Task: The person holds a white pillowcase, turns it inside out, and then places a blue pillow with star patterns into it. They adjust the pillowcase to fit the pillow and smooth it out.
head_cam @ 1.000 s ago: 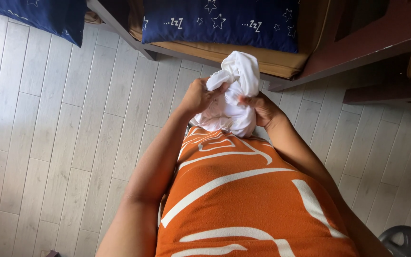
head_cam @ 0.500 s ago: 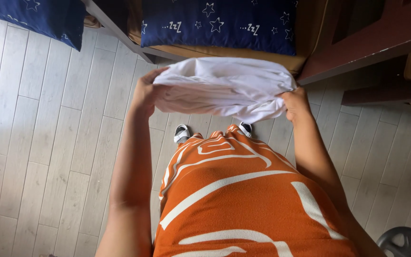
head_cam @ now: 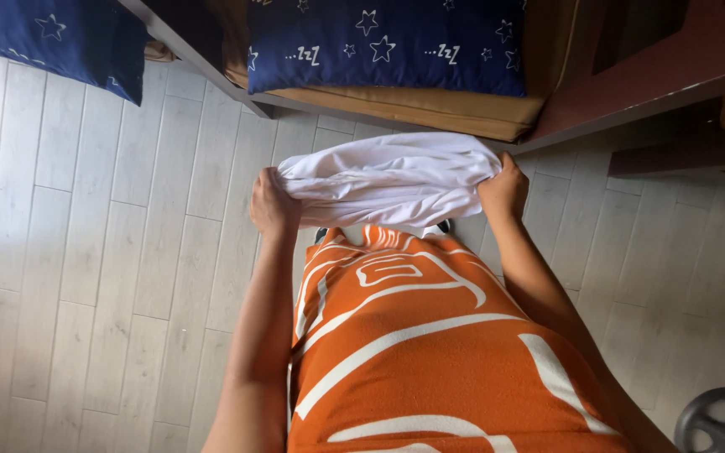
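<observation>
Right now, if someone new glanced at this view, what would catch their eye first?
First, the white cloth, stretched out wide at the centre between the left hand and the right hand, each gripping one end. Below it, the orange garment with white lines fills the lower middle. Along the top lies a dark blue cushion with white stars, above the pale plank floor.

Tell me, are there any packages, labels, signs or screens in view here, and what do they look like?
No packages, labels, signs or screens show.
Nearest to it: navy pillow at top centre, printed with white stars and small letters.
Second navy pillow at top left, same print.
White cloth, plain, stretched between the left hand and right hand.
</observation>
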